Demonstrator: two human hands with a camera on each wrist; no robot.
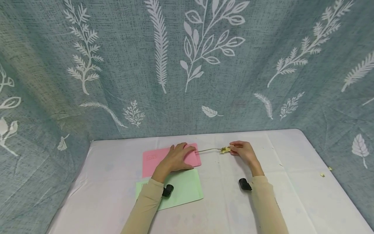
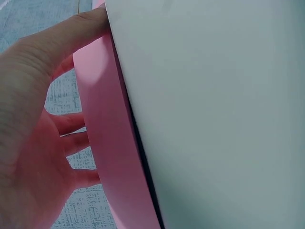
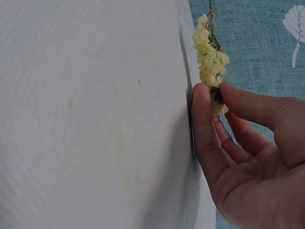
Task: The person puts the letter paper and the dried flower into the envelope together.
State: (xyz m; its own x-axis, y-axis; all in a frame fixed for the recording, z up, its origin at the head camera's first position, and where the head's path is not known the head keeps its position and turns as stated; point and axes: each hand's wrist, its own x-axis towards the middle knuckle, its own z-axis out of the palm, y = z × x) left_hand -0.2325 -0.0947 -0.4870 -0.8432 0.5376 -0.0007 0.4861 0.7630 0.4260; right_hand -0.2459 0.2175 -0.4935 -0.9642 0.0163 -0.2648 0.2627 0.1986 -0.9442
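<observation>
A pink paper envelope (image 1: 153, 162) lies on the white-covered table, with my left hand (image 1: 176, 158) spread across its right part. In the left wrist view the thumb is at one edge of the bowed pink paper (image 2: 107, 129), and the other fingertips meet its opposite side. My right hand (image 1: 244, 151) pinches a pale yellow dried flower (image 3: 210, 59) by its blossom end between thumb and fingers. The flower's thin stem (image 1: 208, 149) points left and reaches the envelope's right end, beside the left fingertips. Whether the stem's tip is inside is hard to tell.
A light green envelope (image 1: 187, 191) lies in front of the pink one, under the left forearm. Small yellow petals (image 1: 322, 175) are scattered toward the table's right edge. A blue-grey leaf-patterned curtain (image 1: 175, 107) hangs behind and at both sides.
</observation>
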